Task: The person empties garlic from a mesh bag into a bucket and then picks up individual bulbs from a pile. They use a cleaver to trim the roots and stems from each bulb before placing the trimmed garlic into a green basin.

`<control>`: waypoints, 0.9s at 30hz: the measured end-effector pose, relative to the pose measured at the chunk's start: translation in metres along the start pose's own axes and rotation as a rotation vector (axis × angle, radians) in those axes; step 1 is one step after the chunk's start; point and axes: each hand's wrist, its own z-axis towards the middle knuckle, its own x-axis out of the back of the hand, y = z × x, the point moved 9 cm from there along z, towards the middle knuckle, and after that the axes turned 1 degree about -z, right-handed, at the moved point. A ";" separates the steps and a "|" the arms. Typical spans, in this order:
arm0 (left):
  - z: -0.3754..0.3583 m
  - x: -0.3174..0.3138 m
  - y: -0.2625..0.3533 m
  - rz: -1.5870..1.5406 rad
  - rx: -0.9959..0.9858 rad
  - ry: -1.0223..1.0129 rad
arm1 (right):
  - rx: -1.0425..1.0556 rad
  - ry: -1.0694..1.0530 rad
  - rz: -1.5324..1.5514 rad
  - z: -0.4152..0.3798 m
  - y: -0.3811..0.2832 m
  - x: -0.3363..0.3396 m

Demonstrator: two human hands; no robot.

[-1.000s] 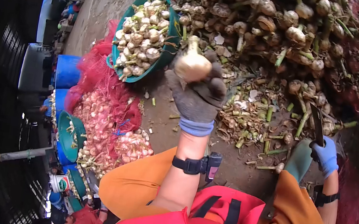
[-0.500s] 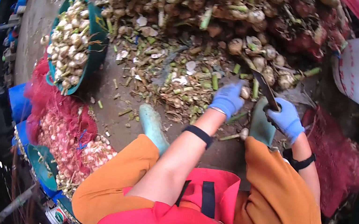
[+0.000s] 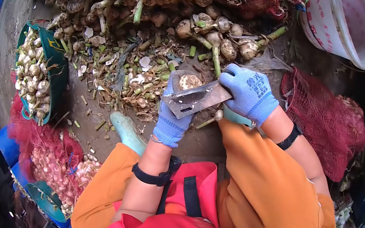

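My left hand (image 3: 171,121), in a blue knit glove, is closed around a garlic bulb (image 3: 190,82) whose pale rough top faces up. In my right hand (image 3: 250,92), gloved the same way, is a broad-bladed knife (image 3: 200,99) with a slot near its end. The blade slants across in front of the bulb, right at its near edge, and covers part of my left fingers. Beyond the hands, garlic bulbs with thick stems (image 3: 223,41) lie heaped. Cut stems and dry skins (image 3: 142,83) litter the ground below the heap.
A green basket (image 3: 57,75) of trimmed garlic stands at left, above a red net sack (image 3: 53,150) of bulbs. A white bucket (image 3: 320,23) lies tilted at upper right. Another red net sack (image 3: 325,123) rests beside my right arm. My boot (image 3: 126,130) is near the litter.
My left hand has turned over and come nearer with the garlic bulb. My right hand has brought the knife blade across to it. The view has shifted, moving the surroundings leftward.
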 end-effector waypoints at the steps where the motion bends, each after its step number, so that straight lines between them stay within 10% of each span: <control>1: -0.002 -0.001 -0.002 0.000 0.001 0.001 | 0.001 0.009 0.001 0.001 0.001 0.001; 5: -0.003 -0.005 -0.023 -0.347 0.226 0.046 | -0.030 0.011 0.031 0.010 0.018 -0.018; 8: -0.002 -0.007 0.028 -0.232 0.121 -0.039 | -0.438 -0.082 0.112 0.010 0.083 -0.053; 11: -0.002 -0.015 0.051 -0.276 -0.034 0.003 | -0.727 -0.219 0.971 -0.004 0.091 -0.071; 13: 0.012 -0.015 0.062 0.239 -0.351 0.041 | -0.472 -0.136 1.298 0.014 0.052 -0.076; 14: 0.016 -0.015 0.036 -0.146 -0.172 0.039 | -0.419 -0.069 1.437 0.016 0.036 -0.070; 17: 0.008 -0.013 -0.008 -0.683 0.354 0.011 | -0.241 -0.099 0.992 0.025 0.009 -0.035; 20: 0.001 0.009 -0.015 -0.632 0.373 0.080 | 0.024 0.039 0.424 0.036 -0.003 -0.015; 23: 0.014 0.068 0.010 -0.334 0.092 0.187 | -0.454 -0.555 0.144 0.028 0.054 -0.054; 27: 0.012 0.217 0.058 -1.486 -0.303 0.055 | -0.176 -0.247 0.186 0.032 0.042 -0.056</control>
